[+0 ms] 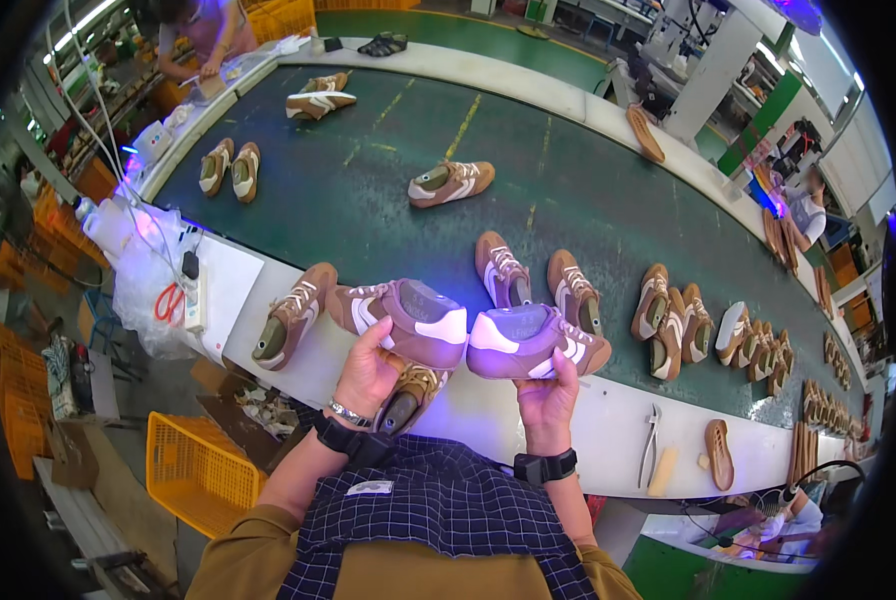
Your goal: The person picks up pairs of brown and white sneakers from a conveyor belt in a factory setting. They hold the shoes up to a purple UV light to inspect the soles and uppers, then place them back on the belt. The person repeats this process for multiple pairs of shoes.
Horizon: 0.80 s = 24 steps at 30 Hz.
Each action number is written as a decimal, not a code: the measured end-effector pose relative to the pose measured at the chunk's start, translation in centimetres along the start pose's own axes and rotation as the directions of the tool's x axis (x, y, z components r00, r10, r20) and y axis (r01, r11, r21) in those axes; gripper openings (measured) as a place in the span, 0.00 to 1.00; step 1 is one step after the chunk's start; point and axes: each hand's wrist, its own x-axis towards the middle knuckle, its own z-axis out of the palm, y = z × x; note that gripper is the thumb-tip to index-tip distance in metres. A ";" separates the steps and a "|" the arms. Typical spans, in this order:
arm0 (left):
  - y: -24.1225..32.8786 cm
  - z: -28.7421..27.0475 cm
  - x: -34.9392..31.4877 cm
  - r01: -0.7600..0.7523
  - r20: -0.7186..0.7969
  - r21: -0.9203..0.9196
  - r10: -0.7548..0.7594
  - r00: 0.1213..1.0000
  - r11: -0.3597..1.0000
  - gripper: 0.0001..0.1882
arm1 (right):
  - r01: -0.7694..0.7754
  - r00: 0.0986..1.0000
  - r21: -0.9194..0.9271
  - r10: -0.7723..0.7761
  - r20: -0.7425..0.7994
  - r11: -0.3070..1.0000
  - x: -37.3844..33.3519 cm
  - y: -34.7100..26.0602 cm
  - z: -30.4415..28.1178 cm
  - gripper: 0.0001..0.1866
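Observation:
My left hand [366,375] is closed around a brown sneaker [423,335] with a white heel patch and laces. Another brown sneaker [533,345] is gripped by my right hand [549,398], thumb against its side. Both shoes are raised over the white ledge, heels nearly meeting, toes pointing outward. Under the left-hand shoe, one more sneaker [415,397] sits close to my apron, partly hidden by it and my hand. To the left a sneaker [296,315] rests on the ledge. Just beyond the held shoes, two sneakers stand on the belt: one [501,265] and another [574,285].
More sneakers stand along the green conveyor belt [368,190]. On the ledge at right lie pliers [651,445], a pale yellow block [663,470] and a shoe sole [719,455]. A power strip [196,295] and a yellow crate [203,470] are at left. A person [208,45] works far left.

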 end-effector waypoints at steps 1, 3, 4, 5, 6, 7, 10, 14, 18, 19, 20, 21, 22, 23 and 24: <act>-0.2 -0.3 0.0 -0.002 -0.017 -0.012 0.002 1.000 1.000 0.23 | 0.002 1.000 0.002 -0.002 -0.008 1.000 -0.1 0.2 -0.1 0.23; -0.4 -0.7 0.1 -0.003 -0.040 -0.027 0.002 0.999 1.000 0.23 | -0.004 0.999 -0.002 0.004 -0.043 1.000 0.1 0.4 -0.4 0.22; -0.5 -0.9 0.2 -0.002 -0.046 -0.030 0.000 0.999 1.000 0.23 | -0.005 0.998 -0.005 0.005 -0.061 1.000 0.2 0.5 -0.6 0.21; -0.6 -1.0 0.2 -0.001 -0.053 -0.033 -0.001 0.999 0.999 0.23 | -0.004 0.997 0.001 0.004 -0.071 1.000 0.2 0.7 -0.6 0.21; -0.7 -1.0 0.2 -0.011 -0.062 -0.021 0.009 0.998 1.000 0.23 | -0.002 0.997 0.006 0.003 -0.079 1.000 0.2 0.8 -0.6 0.21; -0.8 -1.0 0.3 -0.021 -0.071 -0.007 0.020 0.997 1.000 0.23 | -0.001 0.996 0.010 0.001 -0.087 1.000 0.1 0.9 -0.6 0.20; -1.1 -1.2 0.4 -0.038 -0.085 0.011 0.039 0.996 0.999 0.23 | -0.012 0.995 0.012 0.014 -0.102 1.000 -0.1 0.9 -0.1 0.20; -1.4 -1.4 0.5 -0.033 -0.085 0.009 0.033 0.996 0.999 0.23 | -0.019 0.994 0.009 0.020 -0.104 1.000 0.0 0.8 -0.4 0.20; -1.5 -1.1 0.5 -0.038 -0.108 0.014 0.039 0.993 0.999 0.23 | -0.033 0.993 0.000 0.033 -0.115 0.999 0.2 0.9 -0.9 0.22; -1.6 -1.2 0.5 -0.043 -0.111 0.016 0.045 0.993 0.999 0.23 | -0.039 0.992 -0.005 0.038 -0.118 0.999 0.2 0.9 -0.9 0.23; -1.6 -1.3 0.5 -0.049 -0.115 0.018 0.051 0.992 0.999 0.23 | -0.042 0.992 -0.005 0.042 -0.116 0.999 0.2 1.0 -1.0 0.22; -1.6 -1.3 0.6 -0.040 -0.117 0.008 0.041 0.992 0.999 0.22 | -0.045 0.993 -0.005 0.044 -0.111 0.999 0.3 1.0 -1.3 0.22; -1.6 -1.3 0.6 -0.031 -0.120 -0.003 0.031 0.992 1.000 0.21 | -0.047 0.993 -0.004 0.046 -0.107 0.999 0.3 1.0 -1.4 0.22; -1.6 -1.4 0.6 -0.023 -0.122 -0.014 0.021 0.992 1.000 0.21 | -0.043 0.994 -0.014 0.041 -0.103 0.999 0.3 1.0 -1.3 0.22; -1.5 -1.3 0.6 -0.019 -0.114 0.004 0.020 0.993 1.000 0.21 | -0.037 0.994 -0.023 0.035 -0.100 0.999 0.1 0.9 -1.2 0.22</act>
